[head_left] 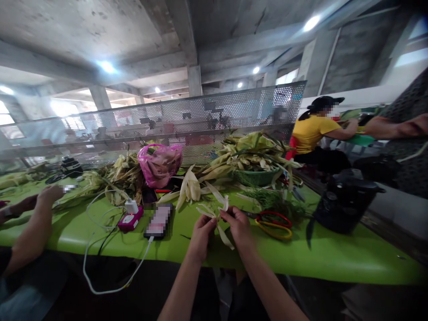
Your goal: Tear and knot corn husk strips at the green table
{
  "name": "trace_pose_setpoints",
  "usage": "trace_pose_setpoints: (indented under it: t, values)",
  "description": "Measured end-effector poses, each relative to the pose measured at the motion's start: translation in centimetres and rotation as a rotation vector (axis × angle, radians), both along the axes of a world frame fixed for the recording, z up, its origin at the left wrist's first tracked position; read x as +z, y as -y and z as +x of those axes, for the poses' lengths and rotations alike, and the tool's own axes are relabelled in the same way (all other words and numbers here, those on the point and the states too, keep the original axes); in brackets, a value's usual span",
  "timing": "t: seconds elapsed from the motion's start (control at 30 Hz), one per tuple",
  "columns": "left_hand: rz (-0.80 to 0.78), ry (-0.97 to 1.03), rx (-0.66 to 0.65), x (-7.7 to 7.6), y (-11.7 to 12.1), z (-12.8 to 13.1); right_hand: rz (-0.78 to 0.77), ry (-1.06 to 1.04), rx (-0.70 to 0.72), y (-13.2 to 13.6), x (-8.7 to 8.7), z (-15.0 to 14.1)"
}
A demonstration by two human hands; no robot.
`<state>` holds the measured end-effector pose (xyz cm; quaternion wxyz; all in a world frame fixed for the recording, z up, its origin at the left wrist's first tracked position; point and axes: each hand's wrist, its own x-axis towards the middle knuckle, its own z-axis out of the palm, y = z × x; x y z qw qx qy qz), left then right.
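Our left hand (203, 229) and right hand (238, 223) each pinch pale, thin corn-husk strips (224, 237) above the glossy green table (294, 261). Right of the strips we have red-and-yellow-handled scissors (274, 226); left, a black-framed smartphone (158, 220); beyond, a round green basket (256, 178) heaped with yellowish husks (250, 151).
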<state>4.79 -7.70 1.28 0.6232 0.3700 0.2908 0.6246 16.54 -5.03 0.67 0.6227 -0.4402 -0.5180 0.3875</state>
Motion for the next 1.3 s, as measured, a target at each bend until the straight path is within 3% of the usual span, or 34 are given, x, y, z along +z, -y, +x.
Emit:
trace_pose_setpoints:
  t: [0.13,0.27,0.37,0.43,0.6,0.8,1.07,1.3]
  values:
    - [0.039,-0.040,0.049,-0.1,0.1,-0.2,0.031,0.089,-0.029,-0.6,0.4,0.6]
    - [0.064,-0.098,0.016,-0.5,-0.2,-0.1,0.141,0.265,-0.074,-0.9,2.7,2.5]
    - [0.075,-0.122,-0.010,-0.6,-0.3,0.0,0.244,0.548,0.052,-1.0,4.2,2.9]
    - [0.066,-0.122,-0.017,-0.5,-0.3,0.0,0.238,0.587,0.119,-1.2,4.6,2.5]
    - [0.038,-0.123,-0.007,0.0,0.0,-0.2,0.207,0.515,0.140,-1.5,4.2,1.3]
    - [0.021,-0.108,-0.028,-0.4,0.1,-0.3,0.187,0.456,0.056,-1.8,3.4,0.7]
    - [-0.067,0.037,0.070,-0.3,-0.5,-0.3,0.265,0.539,-0.088,0.0,5.0,1.8]
    - [-0.088,0.122,0.071,-0.4,-0.6,-0.5,0.156,0.619,0.141,1.9,2.9,0.9]
